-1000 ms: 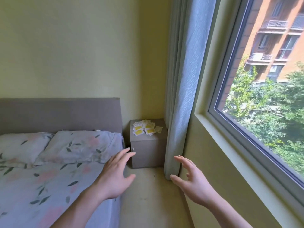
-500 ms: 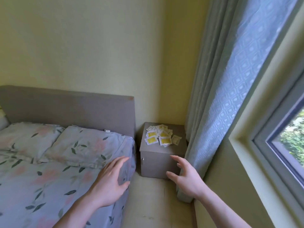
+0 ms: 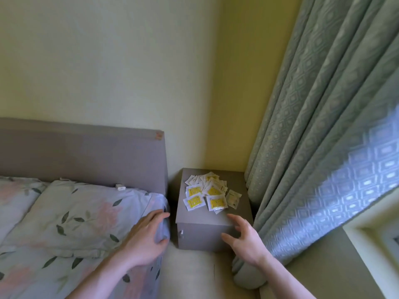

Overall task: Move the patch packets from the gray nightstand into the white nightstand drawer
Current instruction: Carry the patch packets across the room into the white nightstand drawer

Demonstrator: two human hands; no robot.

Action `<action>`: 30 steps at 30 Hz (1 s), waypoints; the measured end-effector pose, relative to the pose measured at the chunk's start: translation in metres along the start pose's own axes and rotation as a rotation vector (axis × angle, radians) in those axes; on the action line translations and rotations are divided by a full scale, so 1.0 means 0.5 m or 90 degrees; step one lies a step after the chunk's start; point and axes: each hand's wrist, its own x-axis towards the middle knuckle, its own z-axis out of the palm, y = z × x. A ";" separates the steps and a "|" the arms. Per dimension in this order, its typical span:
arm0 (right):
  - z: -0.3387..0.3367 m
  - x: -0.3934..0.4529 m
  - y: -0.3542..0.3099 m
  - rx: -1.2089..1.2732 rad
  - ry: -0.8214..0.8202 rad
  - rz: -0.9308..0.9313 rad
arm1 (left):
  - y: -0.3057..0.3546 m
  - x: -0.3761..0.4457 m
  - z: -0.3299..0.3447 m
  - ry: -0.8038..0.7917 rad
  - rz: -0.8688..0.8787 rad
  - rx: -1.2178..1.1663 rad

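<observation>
A pile of several white and yellow patch packets (image 3: pixel 207 194) lies on top of the gray nightstand (image 3: pixel 205 236) in the corner between bed and curtain. My right hand (image 3: pixel 245 240) hovers just in front of the nightstand's front right corner, fingers spread and holding nothing, a short way from the nearest packets. My left hand (image 3: pixel 144 238) is open over the bed's edge by the pillow, left of the nightstand. No white nightstand is in view.
The bed with a floral pillow (image 3: pixel 71 214) and gray headboard (image 3: pixel 86 154) fills the left. A patterned curtain (image 3: pixel 323 147) hangs right of the nightstand, its hem by my right wrist. A narrow strip of floor (image 3: pixel 194 275) runs between bed and window wall.
The view has come closer to the nightstand and turned away from the window. Both hands have moved forward, the right one now near the nightstand's front corner.
</observation>
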 end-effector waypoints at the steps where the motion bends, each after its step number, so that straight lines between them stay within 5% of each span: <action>1: -0.006 0.029 0.007 0.007 0.008 0.017 | -0.006 0.043 0.001 -0.020 -0.001 0.000; 21: -0.008 0.691 0.204 0.059 -0.087 0.278 | -0.101 0.702 0.246 -0.196 -0.210 -0.061; 30: 0.107 0.865 0.348 0.107 0.006 0.352 | -0.224 0.858 0.443 -0.212 -0.227 -0.019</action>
